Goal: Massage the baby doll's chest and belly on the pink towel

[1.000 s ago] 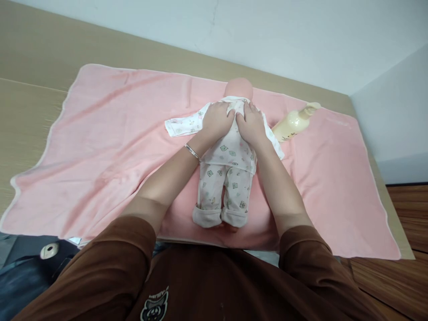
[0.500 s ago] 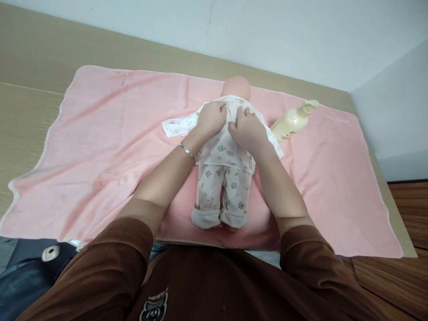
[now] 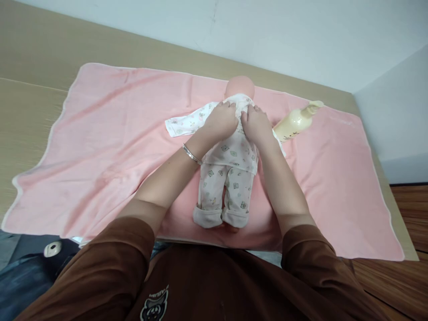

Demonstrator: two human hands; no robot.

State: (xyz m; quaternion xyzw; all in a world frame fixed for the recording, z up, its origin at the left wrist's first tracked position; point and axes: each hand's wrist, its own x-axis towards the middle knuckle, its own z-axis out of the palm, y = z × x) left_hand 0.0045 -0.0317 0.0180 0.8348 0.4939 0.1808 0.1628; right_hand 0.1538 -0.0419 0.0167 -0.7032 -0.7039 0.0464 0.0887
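Note:
A baby doll (image 3: 240,85) lies on the pink blanket with its bald head away from me and its face not visible. It wears a white printed shirt (image 3: 230,151) and matching trousers (image 3: 239,187) with turned-up cuffs. My left hand (image 3: 222,121) is closed on the shirt's upper back, left of the middle, its fingertips curled into the cloth. Close beside it, my right hand (image 3: 257,125) has its fingers bent and gripping the shirt near the other shoulder. One sleeve (image 3: 183,125) stretches flat to the left; the right sleeve is mostly behind my forearm.
Right of the doll, a pale yellow pump bottle (image 3: 296,122) lies tilted on the blanket (image 3: 334,178). The blanket covers much of a wooden table (image 3: 30,107) against a white wall (image 3: 284,40). A dark bag-like item (image 3: 40,263) is below the table's front left edge.
Both hands have shifted slightly on the shirt's upper back. My right hand's fingers, more spread before, are now bent into the cloth. The view has moved a little.

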